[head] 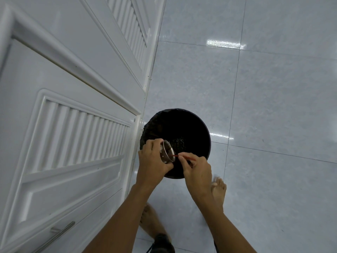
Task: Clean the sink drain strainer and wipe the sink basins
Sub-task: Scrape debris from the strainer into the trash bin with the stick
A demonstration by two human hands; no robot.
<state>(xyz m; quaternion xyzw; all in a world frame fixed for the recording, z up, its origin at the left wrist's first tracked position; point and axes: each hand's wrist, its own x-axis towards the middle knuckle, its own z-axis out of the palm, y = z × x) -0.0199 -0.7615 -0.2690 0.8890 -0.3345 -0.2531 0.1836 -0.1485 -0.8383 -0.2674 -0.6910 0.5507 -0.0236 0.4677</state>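
- While the bin (pixel 189 125) stands on the tiled floor (pixel 273 106) just right of the white cabinet doors (pixel 69 125), both hands work above its near rim.
- Over the bin's left edge, the left hand (pixel 153 161) grasps the metal drain strainer (pixel 167 151), tilted so its open side faces the bin's middle.
- Right of the strainer, the right hand (pixel 197 168) pinches a thin red stick (pixel 184 157), its tip at the strainer's rim.
- Specks lie inside the bin; whether they fell from the strainer is unclear.
- Judged from this, the strainer-cleaning step is in hand; the basins are out of view.
- Next calls for picking residue from the holes, keeping the strainer above the bin.
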